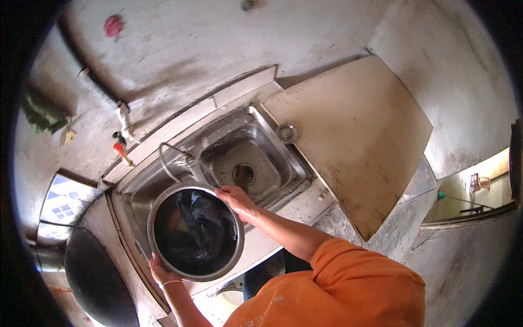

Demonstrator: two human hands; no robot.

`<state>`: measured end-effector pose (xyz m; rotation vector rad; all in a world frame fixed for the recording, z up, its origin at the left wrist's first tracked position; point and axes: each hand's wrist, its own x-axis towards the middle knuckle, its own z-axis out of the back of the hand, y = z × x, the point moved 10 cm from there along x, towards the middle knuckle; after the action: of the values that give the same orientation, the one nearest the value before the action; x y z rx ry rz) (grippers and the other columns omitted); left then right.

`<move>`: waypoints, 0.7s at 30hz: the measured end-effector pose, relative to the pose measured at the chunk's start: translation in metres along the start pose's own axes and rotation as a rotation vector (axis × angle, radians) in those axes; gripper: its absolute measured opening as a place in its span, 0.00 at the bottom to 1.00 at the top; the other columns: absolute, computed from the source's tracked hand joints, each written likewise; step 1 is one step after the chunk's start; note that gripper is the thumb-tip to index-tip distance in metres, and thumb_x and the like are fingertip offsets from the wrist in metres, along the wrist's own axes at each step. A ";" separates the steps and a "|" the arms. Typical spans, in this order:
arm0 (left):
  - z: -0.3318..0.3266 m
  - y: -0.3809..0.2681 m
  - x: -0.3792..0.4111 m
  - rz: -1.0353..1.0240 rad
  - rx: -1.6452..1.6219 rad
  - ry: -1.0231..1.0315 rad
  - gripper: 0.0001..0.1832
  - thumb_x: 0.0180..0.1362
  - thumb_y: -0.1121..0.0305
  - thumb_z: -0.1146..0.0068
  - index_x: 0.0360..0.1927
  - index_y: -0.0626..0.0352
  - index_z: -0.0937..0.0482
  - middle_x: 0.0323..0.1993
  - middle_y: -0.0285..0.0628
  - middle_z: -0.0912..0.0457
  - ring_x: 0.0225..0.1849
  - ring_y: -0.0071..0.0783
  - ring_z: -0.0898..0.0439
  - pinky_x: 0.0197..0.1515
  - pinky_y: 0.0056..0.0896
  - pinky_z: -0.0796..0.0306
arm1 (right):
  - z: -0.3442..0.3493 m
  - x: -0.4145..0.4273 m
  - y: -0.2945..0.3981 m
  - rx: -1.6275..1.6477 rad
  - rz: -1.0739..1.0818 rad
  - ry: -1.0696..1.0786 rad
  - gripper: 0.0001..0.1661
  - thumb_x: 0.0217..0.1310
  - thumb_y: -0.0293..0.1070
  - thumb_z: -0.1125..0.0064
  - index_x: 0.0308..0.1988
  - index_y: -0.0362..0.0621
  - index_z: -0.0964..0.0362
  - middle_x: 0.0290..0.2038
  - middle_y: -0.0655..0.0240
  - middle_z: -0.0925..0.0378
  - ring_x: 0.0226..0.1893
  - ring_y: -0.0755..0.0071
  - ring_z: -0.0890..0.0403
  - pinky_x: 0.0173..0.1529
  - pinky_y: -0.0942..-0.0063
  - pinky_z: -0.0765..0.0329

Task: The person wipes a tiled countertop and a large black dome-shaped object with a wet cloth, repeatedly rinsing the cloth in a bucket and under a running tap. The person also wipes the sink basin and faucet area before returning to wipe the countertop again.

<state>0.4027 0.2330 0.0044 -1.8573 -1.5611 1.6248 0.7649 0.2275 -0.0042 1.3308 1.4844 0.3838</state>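
Observation:
A round metal basin (240, 245) is held between my two hands over the left part of the sink and its front edge. Dark water fills it, with dark cloth (204, 220) soaking inside. My left hand (160, 269) grips the rim at the lower left, a bangle on its wrist. At the upper right of the rim, my right hand (238, 201) has its fingers over the edge. Behind the basin, a curved faucet spout (164, 159) rises between the two bowls. The right sink bowl (261, 175) is wet, and its drain shows.
A large tan board (351, 135) covers the counter at right, with a small metal dish (287, 133) at its edge. A red-handled tap (119, 149) juts from the wall at left. Below it lies a big dark rounded object (96, 278).

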 end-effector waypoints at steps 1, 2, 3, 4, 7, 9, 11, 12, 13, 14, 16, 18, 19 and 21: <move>-0.010 0.014 -0.002 0.012 0.004 0.013 0.09 0.62 0.63 0.51 0.35 0.57 0.25 0.35 0.41 0.19 0.37 0.41 0.21 0.45 0.45 0.25 | 0.017 -0.007 0.006 0.032 -0.003 -0.013 0.17 0.63 0.41 0.46 0.35 0.37 0.25 0.29 0.70 0.25 0.32 0.77 0.29 0.38 0.72 0.32; -0.021 0.027 -0.005 0.026 0.010 0.027 0.09 0.62 0.63 0.51 0.35 0.57 0.25 0.35 0.41 0.20 0.37 0.41 0.21 0.45 0.45 0.25 | 0.033 -0.016 0.014 0.091 0.016 0.010 0.15 0.63 0.42 0.45 0.33 0.40 0.27 0.28 0.70 0.28 0.29 0.77 0.30 0.34 0.73 0.31; -0.034 0.041 -0.010 0.042 0.012 0.042 0.09 0.62 0.63 0.51 0.35 0.57 0.25 0.35 0.42 0.20 0.38 0.41 0.21 0.45 0.46 0.25 | 0.059 -0.026 0.025 0.040 0.028 -0.061 0.15 0.63 0.41 0.45 0.35 0.40 0.26 0.29 0.69 0.27 0.30 0.77 0.29 0.35 0.73 0.30; -0.061 0.057 -0.022 0.077 -0.007 0.073 0.10 0.63 0.63 0.52 0.36 0.58 0.25 0.36 0.42 0.20 0.39 0.41 0.21 0.46 0.46 0.25 | 0.083 -0.034 0.034 0.064 0.056 -0.075 0.15 0.63 0.41 0.44 0.35 0.39 0.26 0.29 0.69 0.26 0.30 0.77 0.28 0.36 0.73 0.30; -0.127 0.097 -0.049 0.077 0.030 0.146 0.08 0.62 0.65 0.51 0.37 0.58 0.26 0.37 0.44 0.20 0.40 0.42 0.21 0.47 0.48 0.26 | 0.159 -0.062 0.070 0.048 0.202 -0.209 0.13 0.61 0.40 0.42 0.35 0.40 0.24 0.30 0.72 0.24 0.33 0.79 0.27 0.41 0.75 0.30; -0.175 0.126 -0.065 0.105 0.001 0.206 0.06 0.62 0.68 0.52 0.37 0.59 0.26 0.37 0.45 0.20 0.39 0.43 0.20 0.46 0.48 0.25 | 0.212 -0.072 0.085 -0.031 0.222 -0.259 0.13 0.59 0.40 0.40 0.34 0.40 0.24 0.30 0.72 0.24 0.32 0.79 0.27 0.39 0.75 0.29; -0.235 0.164 -0.092 0.252 -0.013 0.295 0.05 0.61 0.70 0.50 0.35 0.60 0.26 0.35 0.45 0.20 0.39 0.42 0.20 0.44 0.46 0.24 | 0.264 -0.090 0.103 -0.026 0.230 -0.335 0.14 0.60 0.41 0.41 0.34 0.40 0.24 0.30 0.72 0.23 0.30 0.78 0.26 0.37 0.75 0.27; -0.248 0.178 -0.089 0.249 0.008 0.293 0.04 0.61 0.71 0.50 0.35 0.61 0.26 0.35 0.46 0.20 0.39 0.41 0.20 0.44 0.46 0.24 | 0.279 -0.103 0.117 -0.026 0.240 -0.364 0.14 0.60 0.41 0.43 0.34 0.40 0.24 0.30 0.71 0.23 0.30 0.77 0.25 0.36 0.74 0.27; -0.259 0.194 -0.085 0.246 0.028 0.290 0.04 0.60 0.72 0.49 0.35 0.62 0.26 0.35 0.46 0.20 0.39 0.41 0.20 0.43 0.46 0.23 | 0.295 -0.114 0.132 -0.027 0.250 -0.393 0.14 0.61 0.41 0.44 0.34 0.40 0.24 0.30 0.71 0.23 0.29 0.76 0.24 0.35 0.74 0.26; -0.286 0.210 -0.091 0.243 0.055 0.321 0.04 0.60 0.73 0.48 0.35 0.62 0.26 0.35 0.46 0.20 0.38 0.41 0.20 0.43 0.46 0.23 | 0.324 -0.122 0.138 -0.015 0.234 -0.466 0.14 0.61 0.41 0.44 0.34 0.40 0.24 0.30 0.70 0.23 0.30 0.75 0.24 0.36 0.73 0.26; -0.331 0.239 -0.102 0.254 0.089 0.345 0.04 0.60 0.73 0.48 0.35 0.63 0.27 0.34 0.46 0.21 0.36 0.40 0.21 0.42 0.45 0.23 | 0.368 -0.134 0.151 0.026 0.233 -0.556 0.14 0.61 0.41 0.45 0.33 0.40 0.24 0.30 0.68 0.23 0.30 0.73 0.24 0.37 0.73 0.26; -0.368 0.268 -0.108 0.272 0.109 0.371 0.05 0.60 0.72 0.47 0.34 0.64 0.27 0.32 0.44 0.22 0.34 0.37 0.21 0.39 0.42 0.24 | 0.405 -0.144 0.166 0.078 0.268 -0.614 0.13 0.60 0.41 0.44 0.32 0.41 0.25 0.30 0.68 0.23 0.30 0.72 0.24 0.37 0.73 0.26; -0.386 0.281 -0.112 0.264 0.122 0.395 0.06 0.60 0.72 0.46 0.34 0.64 0.27 0.31 0.43 0.22 0.33 0.36 0.22 0.37 0.40 0.25 | 0.422 -0.147 0.171 0.103 0.284 -0.642 0.13 0.59 0.40 0.43 0.32 0.41 0.25 0.30 0.68 0.23 0.29 0.72 0.24 0.37 0.73 0.26; -0.405 0.308 -0.106 0.249 0.176 0.320 0.08 0.58 0.69 0.43 0.34 0.64 0.27 0.29 0.41 0.23 0.32 0.33 0.23 0.34 0.36 0.27 | 0.452 -0.149 0.182 0.026 0.309 -0.704 0.15 0.58 0.42 0.43 0.32 0.40 0.24 0.29 0.68 0.24 0.30 0.70 0.26 0.38 0.71 0.29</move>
<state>0.9215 0.2035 -0.0101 -2.1502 -1.0587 1.4119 1.2106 -0.0170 0.0329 1.5132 0.7052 0.0658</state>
